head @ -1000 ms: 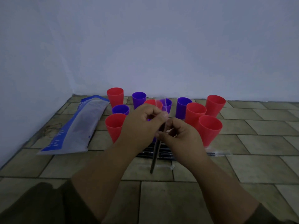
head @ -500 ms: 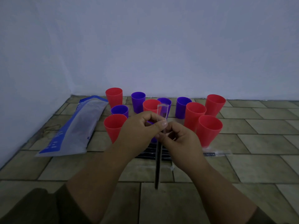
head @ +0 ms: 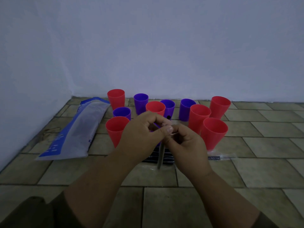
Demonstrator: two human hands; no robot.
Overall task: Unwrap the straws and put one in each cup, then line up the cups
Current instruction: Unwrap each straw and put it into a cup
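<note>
Several red and purple cups stand in a loose cluster on the tiled floor, among them a near-left red cup (head: 117, 129) and a near-right red cup (head: 214, 131). In front of them my left hand (head: 144, 134) and my right hand (head: 184, 145) meet, both pinching the top of one dark wrapped straw (head: 160, 155) that hangs down between them. Its black tip (head: 168, 117) shows just above my fingers. A pile of wrapped straws (head: 164, 159) lies on the floor under my hands, mostly hidden.
A blue and clear plastic bag (head: 77, 130) lies flat at the left of the cups. One wrapped straw (head: 218, 157) lies apart at the right. A pale wall runs behind the cups and along the left side.
The straw's clear wrapper end that stood above my fingers is gone from view, and a black tip shows there instead. The straw hangs shorter below my hands, which stay together.
</note>
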